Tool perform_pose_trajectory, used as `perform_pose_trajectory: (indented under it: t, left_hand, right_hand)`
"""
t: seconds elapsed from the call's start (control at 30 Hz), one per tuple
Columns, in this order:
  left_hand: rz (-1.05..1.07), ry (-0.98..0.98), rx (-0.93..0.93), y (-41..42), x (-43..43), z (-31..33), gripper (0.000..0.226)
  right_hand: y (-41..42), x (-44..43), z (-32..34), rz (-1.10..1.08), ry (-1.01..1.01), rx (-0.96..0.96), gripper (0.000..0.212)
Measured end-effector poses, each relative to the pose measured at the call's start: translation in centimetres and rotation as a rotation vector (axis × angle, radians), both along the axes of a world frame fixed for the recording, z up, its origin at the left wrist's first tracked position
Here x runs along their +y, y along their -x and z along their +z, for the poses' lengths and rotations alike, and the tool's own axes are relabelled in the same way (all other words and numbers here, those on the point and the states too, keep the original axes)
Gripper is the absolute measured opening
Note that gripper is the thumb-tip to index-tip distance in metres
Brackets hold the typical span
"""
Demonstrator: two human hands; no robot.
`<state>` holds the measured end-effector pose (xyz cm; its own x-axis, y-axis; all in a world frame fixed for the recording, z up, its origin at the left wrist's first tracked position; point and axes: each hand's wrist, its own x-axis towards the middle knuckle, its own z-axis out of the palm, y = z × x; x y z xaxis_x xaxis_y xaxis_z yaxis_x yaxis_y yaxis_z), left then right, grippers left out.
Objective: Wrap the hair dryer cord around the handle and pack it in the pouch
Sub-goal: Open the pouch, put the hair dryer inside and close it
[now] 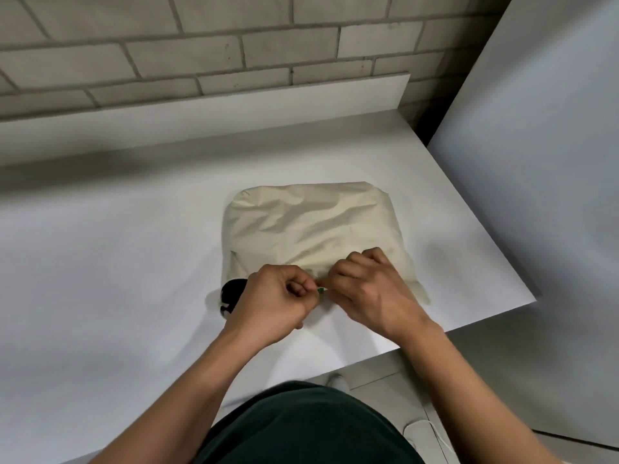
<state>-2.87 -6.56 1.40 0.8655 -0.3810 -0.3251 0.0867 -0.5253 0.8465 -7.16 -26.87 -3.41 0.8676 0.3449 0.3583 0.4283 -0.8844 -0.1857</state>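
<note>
— Two hands on record, both at the near edge of one cream fabric pouch. State?

— Left hand: fingers curled tight, pinching something small at the pouch mouth; a green tip shows between the two hands. Right hand: fingers bent down, clutching the gathered fabric just beside the left.

— Hair dryer?

— One black part visible, sticking out of the pouch's near left corner, partly behind the left wrist. Remainder hidden; the pouch bulges and is creased. Cord not visible.

— Location of pouch?

— Lying flat on the white counter, right of centre, mouth toward the person. Grey brick wall behind the counter; white panel standing to the right.
</note>
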Motion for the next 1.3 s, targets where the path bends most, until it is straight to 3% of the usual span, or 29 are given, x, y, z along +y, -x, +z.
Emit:
perform_pose_trajectory:
  t: [0.1, 0.23, 0.4, 0.5, 0.57, 0.6, 0.67, 0.73, 0.83, 0.9, 1.1, 1.17, 1.23, 1.3]
  left_hand:
    - [0.056, -0.073, -0.069, -0.3, 2.5, -0.3, 0.015]
    - [0.147, -0.090, -0.049, -0.5, 7.1, -0.8, 0.015]
    - [0.250, -0.126, -0.161, 0.0, 12.6, -2.2, 0.023]
    - [0.154, 0.002, -0.217, 0.4, 13.9, -3.4, 0.044]
    - [0.017, 0.002, -0.264, 0.3, 13.3, -4.4, 0.069]
    - [-0.029, -0.006, -0.319, 0.2, 12.8, -4.9, 0.069]
    - [-0.016, 0.034, -0.380, -0.3, 11.5, -5.4, 0.041]
    - [0.063, 0.120, -0.316, -0.7, 10.4, -5.2, 0.017]
    - [0.144, 0.214, -0.144, -1.4, 10.2, -4.7, 0.012]
    - [0.179, 0.262, -0.076, -1.9, 10.7, -4.8, 0.005]
    - [0.264, 0.241, -0.004, -3.1, 10.2, -5.6, 0.005]
    - [0.364, 0.237, 0.027, -3.5, 9.4, -6.0, 0.011]
    - [0.424, 0.277, 0.093, -4.0, 8.7, -6.1, 0.026]
    - [0.345, 0.308, 0.157, -4.6, 8.4, -6.1, 0.057]
  right_hand:
    - [-0.5, -1.4, 0.0, 0.006, -0.005, 0.023, 0.011]
    - [0.1, -3.5, 0.4, 0.035, -0.093, 0.146, 0.028]
    - [0.2, -3.7, 1.0, 0.047, -0.243, 0.270, 0.032]
    - [0.4, -2.7, 1.4, 0.048, -0.276, 0.269, 0.032]
    - [0.3, -2.3, 1.8, 0.032, -0.283, 0.275, 0.030]
    - [0.3, -2.1, 2.1, 0.022, -0.294, 0.285, 0.030]
    - [0.4, -1.8, 2.4, 0.018, -0.302, 0.288, 0.030]
    - [0.8, -1.9, 2.5, 0.030, -0.236, 0.291, 0.028]
    - [1.8, -3.7, 1.9, -0.047, 0.029, 0.422, 0.028]
    - [2.8, -5.7, 1.6, -0.089, 0.096, 0.513, 0.028]
    - [4.8, -9.8, 4.7, -0.218, -0.343, 0.719, 0.021]
    - [4.4, -9.8, 4.8, -0.277, -0.520, 0.701, 0.016]
    - [3.4, -8.9, 4.0, -0.391, -0.845, 0.598, 0.014]
    - [2.1, -7.7, 2.5, -0.544, -1.082, 0.459, 0.014]
